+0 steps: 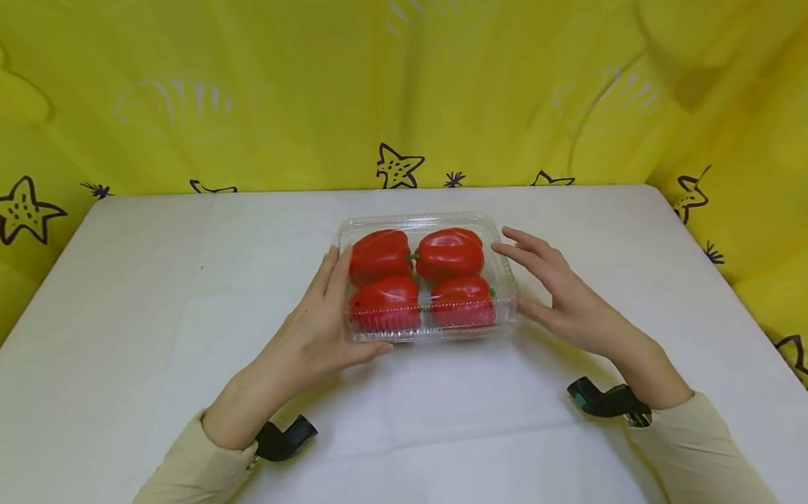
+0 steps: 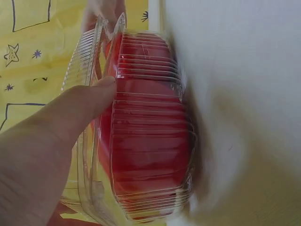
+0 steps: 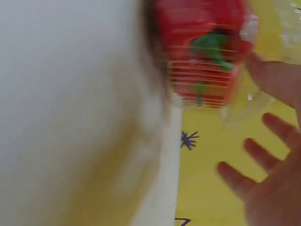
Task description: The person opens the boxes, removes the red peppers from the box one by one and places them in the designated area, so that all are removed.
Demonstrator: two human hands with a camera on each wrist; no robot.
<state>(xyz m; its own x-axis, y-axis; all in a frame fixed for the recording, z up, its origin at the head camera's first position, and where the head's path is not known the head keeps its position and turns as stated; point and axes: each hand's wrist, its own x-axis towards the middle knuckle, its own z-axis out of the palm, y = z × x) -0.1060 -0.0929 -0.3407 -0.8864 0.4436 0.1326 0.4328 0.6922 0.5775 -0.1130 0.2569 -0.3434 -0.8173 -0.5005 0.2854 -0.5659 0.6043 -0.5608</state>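
A clear plastic clamshell box [image 1: 504, 275] sits on the white table, holding several red bell peppers [image 1: 450, 253] in two rows. My left hand [image 1: 312, 326] grips its left side, fingers along that side and thumb at the front edge. In the left wrist view, the left thumb [image 2: 96, 96] presses at the rim where the lid and ribbed base meet. By the box's right side is my right hand [image 1: 573, 301], its fingers spread and its thumb near the front right corner. The right wrist view shows these fingers [image 3: 237, 181] apart, with a blurred pepper and green stem through the box.
The white tabletop [image 1: 468, 457] runs back to a yellow curtain [image 1: 299, 75] with starfish drawings. Black wrist mounts [image 1: 286, 439] stick out from both cream sleeves [image 1: 172, 493] above the table.
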